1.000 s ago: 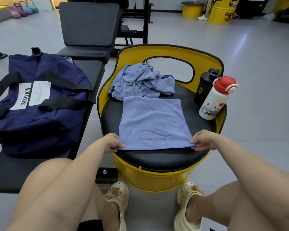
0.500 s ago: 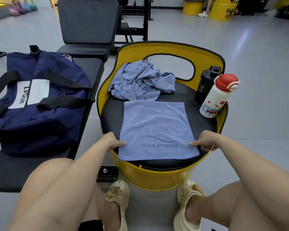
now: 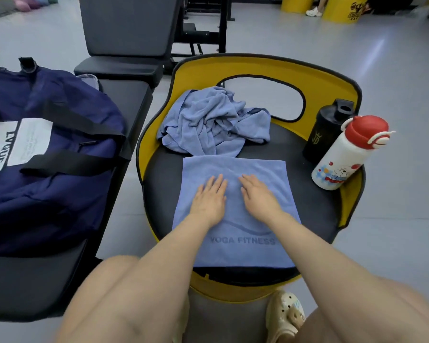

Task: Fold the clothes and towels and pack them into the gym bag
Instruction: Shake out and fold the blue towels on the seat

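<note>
- Two flat hands, left hand (image 3: 208,199) and right hand (image 3: 259,198), press the folded towel (image 3: 233,206) mid-seat; each grip open, having left its near corners.
- Smoothing suggests this fold is nearly done.
- Crumpled soft cloth (image 3: 213,120) waits at 12 o'clock.
- Navy bag (image 3: 47,157) sits at 9 o'clock on the padded worktop (image 3: 126,95).

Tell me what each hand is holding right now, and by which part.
Nothing is held. The left hand and the right hand lie flat, fingers straight, side by side on the middle of the folded blue towel, pressing it onto the seat.
</note>
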